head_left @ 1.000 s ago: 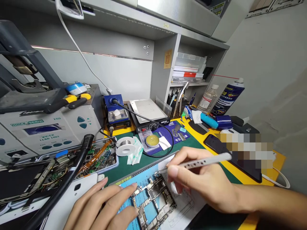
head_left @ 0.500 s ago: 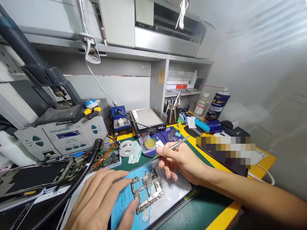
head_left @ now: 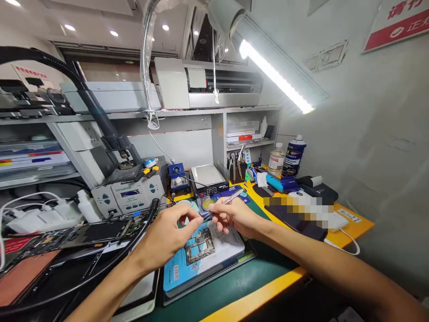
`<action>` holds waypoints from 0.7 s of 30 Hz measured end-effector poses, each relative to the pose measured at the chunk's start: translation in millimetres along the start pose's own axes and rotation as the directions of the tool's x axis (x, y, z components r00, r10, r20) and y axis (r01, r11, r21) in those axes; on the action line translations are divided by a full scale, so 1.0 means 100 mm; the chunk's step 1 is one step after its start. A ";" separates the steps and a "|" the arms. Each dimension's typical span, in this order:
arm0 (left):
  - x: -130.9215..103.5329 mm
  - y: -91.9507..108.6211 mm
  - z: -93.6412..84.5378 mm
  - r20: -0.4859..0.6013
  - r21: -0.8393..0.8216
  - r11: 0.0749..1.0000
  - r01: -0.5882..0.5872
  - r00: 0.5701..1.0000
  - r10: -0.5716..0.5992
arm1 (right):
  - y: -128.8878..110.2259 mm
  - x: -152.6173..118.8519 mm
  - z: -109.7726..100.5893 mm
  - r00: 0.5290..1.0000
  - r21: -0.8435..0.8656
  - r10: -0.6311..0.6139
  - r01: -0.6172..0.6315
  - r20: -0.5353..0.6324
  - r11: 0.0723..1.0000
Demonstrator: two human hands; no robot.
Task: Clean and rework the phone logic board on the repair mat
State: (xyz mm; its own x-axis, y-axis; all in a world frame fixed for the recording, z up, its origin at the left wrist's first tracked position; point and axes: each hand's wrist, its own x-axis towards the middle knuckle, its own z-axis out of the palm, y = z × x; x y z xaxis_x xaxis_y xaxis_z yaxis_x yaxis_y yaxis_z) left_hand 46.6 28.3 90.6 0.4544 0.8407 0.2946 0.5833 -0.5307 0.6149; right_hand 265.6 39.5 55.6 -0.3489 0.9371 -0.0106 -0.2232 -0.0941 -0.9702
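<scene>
The circuit board point(head_left: 201, 246) is lying on a blue-and-white pad point(head_left: 231, 243). Near its far edge, the right hand point(head_left: 234, 216) is gripping tweezers point(head_left: 235, 196), while the left hand point(head_left: 168, 233) is holding thumb and forefinger close together. Beyond and right of the board, a bottle point(head_left: 276, 161) and a spray can point(head_left: 294, 157) are standing; high above it, a lamp point(head_left: 276, 77) is glowing.

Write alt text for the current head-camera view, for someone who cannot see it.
The right hand holds a slim metal tool and the left hand curls close by, both near a circuit board on a blue-and-white pad. A lit lamp shines above the cluttered workbench.
</scene>
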 end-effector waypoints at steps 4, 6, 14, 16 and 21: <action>0.09 0.11 0.01 0.044 0.014 1.000 0.024 0.999 -0.025 | -0.02 0.03 -0.06 0.999 -0.006 -0.040 0.040 0.023 0.999; 0.12 0.15 0.04 0.058 0.024 0.999 0.033 0.998 -0.034 | -0.03 0.04 -0.09 0.997 -0.014 -0.067 0.068 0.028 0.998; 0.22 0.20 0.05 0.060 0.100 0.984 0.146 0.986 -0.153 | -0.09 0.07 -0.17 0.983 -0.025 -0.134 0.138 0.129 0.990; 0.24 0.20 0.05 0.103 0.091 0.981 0.172 0.978 -0.181 | -0.11 0.07 -0.20 0.978 -0.025 -0.142 0.148 0.152 0.989; 0.25 0.17 0.03 0.211 0.001 0.969 0.246 0.947 -0.240 | -0.17 0.07 -0.25 0.968 -0.025 -0.138 0.146 0.208 0.989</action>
State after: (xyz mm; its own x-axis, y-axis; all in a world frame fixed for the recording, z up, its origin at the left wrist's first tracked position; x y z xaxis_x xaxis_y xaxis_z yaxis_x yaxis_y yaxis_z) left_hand 70.3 40.5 106.0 0.4326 0.9013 -0.0231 0.6780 -0.3082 0.6673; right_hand 290.1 56.0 65.6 -0.4965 0.8505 0.1738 -0.2489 0.0523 -0.9671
